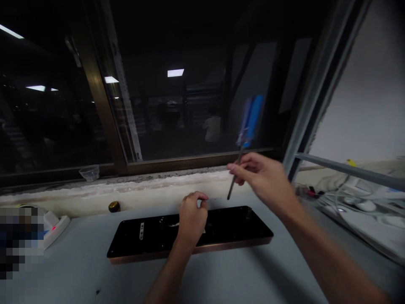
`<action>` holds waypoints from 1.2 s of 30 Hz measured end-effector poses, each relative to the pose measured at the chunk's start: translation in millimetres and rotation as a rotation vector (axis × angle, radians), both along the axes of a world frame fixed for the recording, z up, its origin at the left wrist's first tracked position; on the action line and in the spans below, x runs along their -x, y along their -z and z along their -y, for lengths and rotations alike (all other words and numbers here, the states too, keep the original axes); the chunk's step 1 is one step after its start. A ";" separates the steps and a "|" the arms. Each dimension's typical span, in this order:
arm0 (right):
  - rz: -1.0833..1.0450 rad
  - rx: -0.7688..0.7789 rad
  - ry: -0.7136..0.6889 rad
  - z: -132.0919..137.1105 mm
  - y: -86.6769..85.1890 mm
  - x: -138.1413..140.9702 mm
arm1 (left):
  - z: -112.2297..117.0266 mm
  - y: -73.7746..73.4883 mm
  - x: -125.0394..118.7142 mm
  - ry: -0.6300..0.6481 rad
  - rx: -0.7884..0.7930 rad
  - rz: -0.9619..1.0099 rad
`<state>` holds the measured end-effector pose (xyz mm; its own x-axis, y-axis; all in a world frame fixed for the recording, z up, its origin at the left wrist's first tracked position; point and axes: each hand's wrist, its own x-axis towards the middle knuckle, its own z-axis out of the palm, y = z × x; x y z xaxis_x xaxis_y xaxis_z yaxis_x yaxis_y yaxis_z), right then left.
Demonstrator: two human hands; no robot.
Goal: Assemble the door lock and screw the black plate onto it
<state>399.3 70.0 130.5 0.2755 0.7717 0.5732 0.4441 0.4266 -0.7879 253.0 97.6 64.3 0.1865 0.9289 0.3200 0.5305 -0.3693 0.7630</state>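
Note:
My right hand [264, 175] grips a screwdriver [253, 120] by its dark shaft, blue handle up and tip down. The handle is smeared by motion. The tip hangs above the back edge of a long black panel [224, 226] with a copper-coloured rim, which lies on the table. Over the middle of that panel is my left hand [193, 215], its fingers curled in. What it holds, if anything, is hidden. A white label [141, 231] is stuck on the panel's left part, and small screw holes dot its surface.
A white power strip [57, 232] with a red light stands at the left. Near the wall sits a brass-coloured knob [114, 206]; a clear plastic cup [90, 172] rests on the window sill. At the right, a metal frame [348, 169] borders a heap of cables [354, 202].

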 end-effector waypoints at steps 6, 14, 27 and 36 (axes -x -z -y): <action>-0.399 -0.091 0.068 18.0 17.1 -33.2 | -0.2 3.9 0.4 0.016 -0.026 -0.016; -0.563 0.307 0.054 22.4 112.4 -50.5 | 8.0 5.1 2.2 0.108 -0.115 -0.326; -0.661 0.350 -0.079 24.1 113.3 -24.3 | 58.9 7.8 35.4 0.254 -0.385 -0.502; -0.818 0.385 -0.088 26.0 109.0 -22.2 | 121.8 34.2 211.1 -0.237 -0.109 -0.422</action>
<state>421.5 44.0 21.5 0.4139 0.9070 -0.0771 -0.3386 0.0747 -0.9380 41.9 -24.2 30.0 0.1084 0.9269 0.3594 0.8640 -0.2667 0.4272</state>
